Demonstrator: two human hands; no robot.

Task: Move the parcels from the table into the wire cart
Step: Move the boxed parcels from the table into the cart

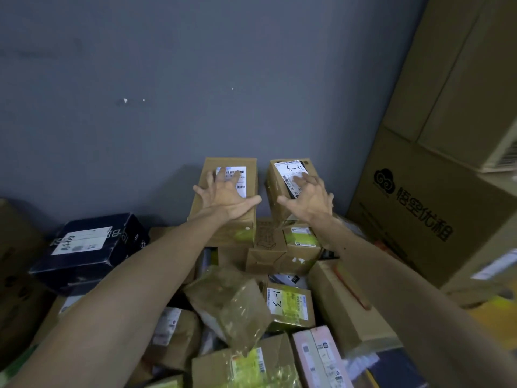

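**Item 1: left parcel** [249, 175]. Plain cardboard box with a white barcode label, standing on top of the heap just below frame centre, with its back to the grey wall [167, 79]. The left hand [226, 196] lies flat on its top. The fingers are splayed wide across the label and the thumb stretches toward the box's 3 o'clock edge.

**Item 2: right parcel** [288, 170]. Cardboard box at 3 o'clock of item 1, with a narrow gap between them. It is tilted slightly and its label is hand-marked "4-3". The right hand [309, 197] covers its top. The fingers are spread and arched with their tips on the label, and the thumb points out toward 9 o'clock.

**Item 3: parcel heap.** It lies at 6 o'clock of both boxes and fills the lower frame.
- A small printed carton [265, 242] sits directly under the pair.
- A crumpled tape-wrapped parcel [237, 309] lies between the forearms.
- A box marked "1-3" [288, 306], bound in yellow-green tape, is at 3 o'clock of the crumpled parcel.
- A pink box [319, 357] lies at 5 o'clock of the crumpled parcel, near the bottom edge.

**Item 4: dark blue box** [89, 247]. It carries a white label and sits at 8 o'clock of item 1, outside the left forearm.

**Item 5: large cartons** [419, 214]. They are stacked at 3 o'clock of item 2, and the lower one is printed with a cloud logo and black characters.
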